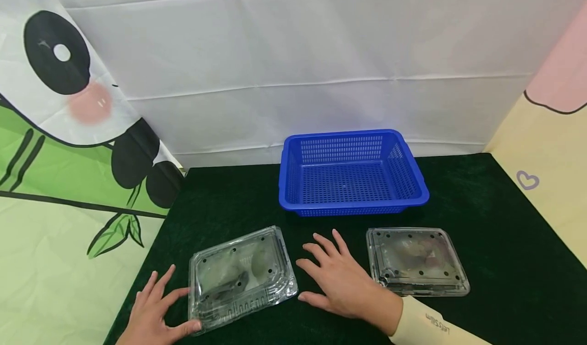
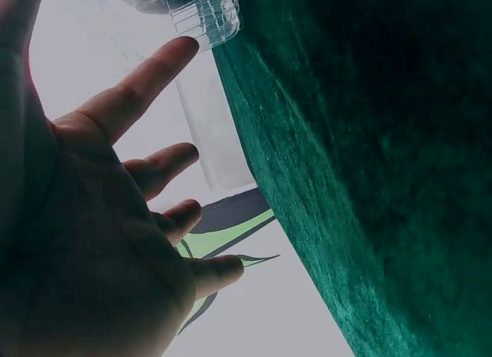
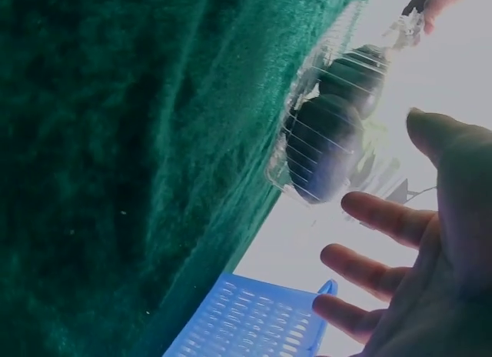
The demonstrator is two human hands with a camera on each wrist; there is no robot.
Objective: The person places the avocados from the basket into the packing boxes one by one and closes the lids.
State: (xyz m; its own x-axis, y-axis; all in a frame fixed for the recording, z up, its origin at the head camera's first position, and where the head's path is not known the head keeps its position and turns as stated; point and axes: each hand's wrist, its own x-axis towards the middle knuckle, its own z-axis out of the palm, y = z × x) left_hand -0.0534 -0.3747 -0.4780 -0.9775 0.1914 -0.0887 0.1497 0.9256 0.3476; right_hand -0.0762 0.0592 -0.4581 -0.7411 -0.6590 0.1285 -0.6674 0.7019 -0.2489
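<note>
A clear plastic clamshell box (image 1: 240,276) lies slightly turned on the table's left half, its lid down, with rounded pale and dark items blurred inside. At its left edge is my left hand (image 1: 153,312), fingers spread, thumb and index finger at the box's rim. My right hand (image 1: 341,284) hovers beside the box's right side, fingers apart and holding nothing. In the right wrist view, dark rounded items (image 3: 327,145) show through the box's ribbed wall. A second clear clamshell box (image 1: 417,261), lid also down, lies to the right, beyond my right wrist.
A blue perforated basket (image 1: 353,207) stands behind the two boxes, with nothing inside. Dark green cloth (image 1: 229,194) covers the table. A white curtain (image 1: 298,54) hangs along the back, and printed cartoon sheets flank both sides.
</note>
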